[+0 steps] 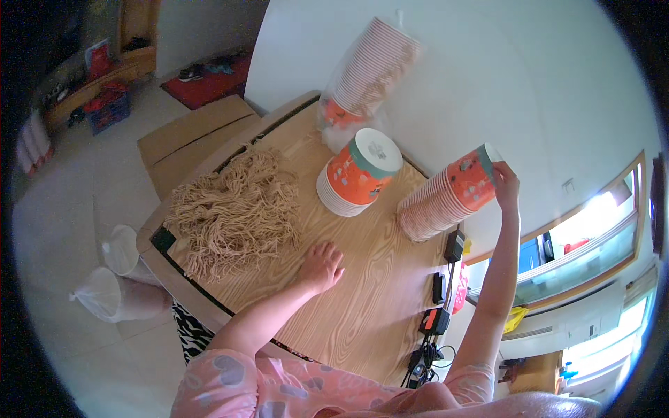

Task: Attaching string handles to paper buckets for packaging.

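Note:
My right hand (507, 185) reaches to the top of a tall stack of nested paper tubs (435, 203), its fingers closed at the edge of the uppermost tub, which is orange with a green band. These tubs stand upside down near the wall. My left hand (323, 267) lies on the wooden tabletop (362, 292) with loosely bent fingers and nothing in it. A shorter stack of upturned paper tubs (357, 174) stands beyond it. To its left spreads a big heap of tangled beige strands (237, 209).
A clear bag of nested tubs (373, 73) leans at the table's far corner. Power adapters (435, 322) and cables line the right edge. A cardboard box (198, 139) stands past the far left edge, and white plastic bags (115, 296) sit on the floor.

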`<state>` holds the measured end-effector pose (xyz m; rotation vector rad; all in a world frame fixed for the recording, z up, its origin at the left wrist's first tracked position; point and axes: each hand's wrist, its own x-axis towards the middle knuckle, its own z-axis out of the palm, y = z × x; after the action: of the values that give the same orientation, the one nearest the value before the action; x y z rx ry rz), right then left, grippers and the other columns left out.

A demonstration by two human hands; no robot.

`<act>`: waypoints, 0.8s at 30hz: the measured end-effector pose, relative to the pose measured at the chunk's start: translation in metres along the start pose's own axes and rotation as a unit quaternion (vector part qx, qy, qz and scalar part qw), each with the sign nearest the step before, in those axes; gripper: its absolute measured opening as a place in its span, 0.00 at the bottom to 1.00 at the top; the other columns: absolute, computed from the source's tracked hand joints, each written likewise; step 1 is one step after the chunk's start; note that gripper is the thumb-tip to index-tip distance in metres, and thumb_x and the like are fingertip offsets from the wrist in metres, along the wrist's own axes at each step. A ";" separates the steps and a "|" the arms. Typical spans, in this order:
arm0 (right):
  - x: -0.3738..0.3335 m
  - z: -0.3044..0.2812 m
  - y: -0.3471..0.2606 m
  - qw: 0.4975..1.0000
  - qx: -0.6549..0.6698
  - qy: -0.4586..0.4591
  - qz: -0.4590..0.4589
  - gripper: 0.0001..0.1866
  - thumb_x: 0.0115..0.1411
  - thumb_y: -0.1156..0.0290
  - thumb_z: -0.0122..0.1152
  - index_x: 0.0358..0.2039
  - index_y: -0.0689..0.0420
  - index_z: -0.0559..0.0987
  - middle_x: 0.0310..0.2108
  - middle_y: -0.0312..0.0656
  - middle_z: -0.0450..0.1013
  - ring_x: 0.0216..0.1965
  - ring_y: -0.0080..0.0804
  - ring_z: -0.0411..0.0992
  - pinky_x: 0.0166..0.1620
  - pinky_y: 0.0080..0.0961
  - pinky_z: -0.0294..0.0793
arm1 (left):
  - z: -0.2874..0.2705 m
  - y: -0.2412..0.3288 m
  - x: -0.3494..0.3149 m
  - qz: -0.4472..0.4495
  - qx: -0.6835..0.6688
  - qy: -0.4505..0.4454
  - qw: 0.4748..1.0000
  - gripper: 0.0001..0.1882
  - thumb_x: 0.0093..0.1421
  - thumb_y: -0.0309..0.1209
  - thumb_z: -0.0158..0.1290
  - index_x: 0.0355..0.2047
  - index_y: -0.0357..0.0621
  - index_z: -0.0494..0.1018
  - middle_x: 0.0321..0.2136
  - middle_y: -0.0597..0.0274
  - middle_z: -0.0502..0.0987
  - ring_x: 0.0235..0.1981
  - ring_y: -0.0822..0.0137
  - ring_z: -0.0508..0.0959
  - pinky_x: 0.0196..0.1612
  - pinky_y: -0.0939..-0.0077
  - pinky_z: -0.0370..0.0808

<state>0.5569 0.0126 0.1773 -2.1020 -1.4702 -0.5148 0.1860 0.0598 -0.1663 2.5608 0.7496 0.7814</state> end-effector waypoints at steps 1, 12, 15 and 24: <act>-0.003 0.003 -0.007 1.000 -0.025 0.013 -0.005 0.10 0.58 0.72 0.50 0.39 0.59 0.76 0.33 0.43 0.76 0.38 0.31 0.75 0.42 0.26 0.72 | 0.002 -0.001 -0.001 0.000 0.000 -0.003 1.000 0.25 0.52 0.44 0.54 0.45 0.41 0.70 0.51 0.46 0.65 0.55 0.48 0.62 0.54 0.50 0.59; -0.028 0.047 -0.012 0.965 -0.173 0.189 -0.055 0.12 0.55 0.72 0.52 0.41 0.54 0.75 0.36 0.45 0.74 0.37 0.45 0.72 0.41 0.38 0.69 | -0.016 0.010 0.009 0.008 0.021 -0.046 0.999 0.25 0.54 0.44 0.51 0.48 0.41 0.67 0.53 0.45 0.63 0.55 0.48 0.62 0.54 0.49 0.60; -0.059 0.109 -0.086 0.940 -0.112 0.303 -0.106 0.10 0.55 0.74 0.52 0.38 0.59 0.75 0.42 0.49 0.70 0.41 0.47 0.68 0.42 0.39 0.68 | -0.008 0.003 0.021 -0.043 0.022 -0.045 0.998 0.25 0.56 0.43 0.49 0.48 0.38 0.66 0.55 0.45 0.61 0.58 0.48 0.58 0.56 0.50 0.57; -0.176 0.255 -0.147 0.992 0.107 0.064 0.027 0.05 0.52 0.79 0.56 0.31 0.60 0.75 0.29 0.45 0.70 0.32 0.40 0.70 0.38 0.31 0.69 | 0.002 -0.007 0.059 -0.012 0.116 0.088 0.989 0.24 0.57 0.36 0.46 0.52 0.38 0.65 0.62 0.47 0.52 0.62 0.49 0.54 0.58 0.45 0.55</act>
<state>0.3620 0.0774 -0.0975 -1.9001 -1.3306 -0.4432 0.2259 0.0991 -0.1475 2.7062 0.9760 0.9750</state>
